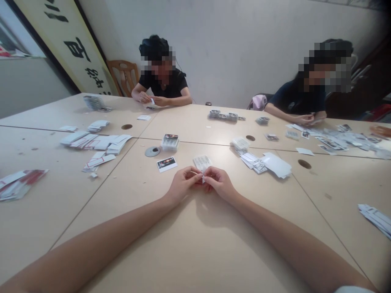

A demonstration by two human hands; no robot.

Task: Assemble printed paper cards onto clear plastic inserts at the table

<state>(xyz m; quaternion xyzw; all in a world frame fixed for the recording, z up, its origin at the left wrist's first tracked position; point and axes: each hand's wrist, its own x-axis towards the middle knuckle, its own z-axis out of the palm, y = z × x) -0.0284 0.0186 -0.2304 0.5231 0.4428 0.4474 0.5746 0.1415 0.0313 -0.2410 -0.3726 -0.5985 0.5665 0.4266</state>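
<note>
My left hand (185, 183) and my right hand (221, 183) meet above the table, thumbs and fingertips pinched together. Between them is a small white piece (203, 177), mostly covered by the fingers; its kind cannot be made out. Just beyond the fingertips lies a clear plastic blister tray (202, 162) with small compartments. To its left a dark-printed white card (167, 163) lies flat. Behind that card stands a stack of clear trays (170, 143) topped by a similar card.
White folded papers (100, 142) lie in piles at left. At right are a stack of white cards (276, 165) and another clear tray (240, 143). A round grey disc (152, 151) and cable holes (304, 164) mark the table. Two people (163, 87) work across it.
</note>
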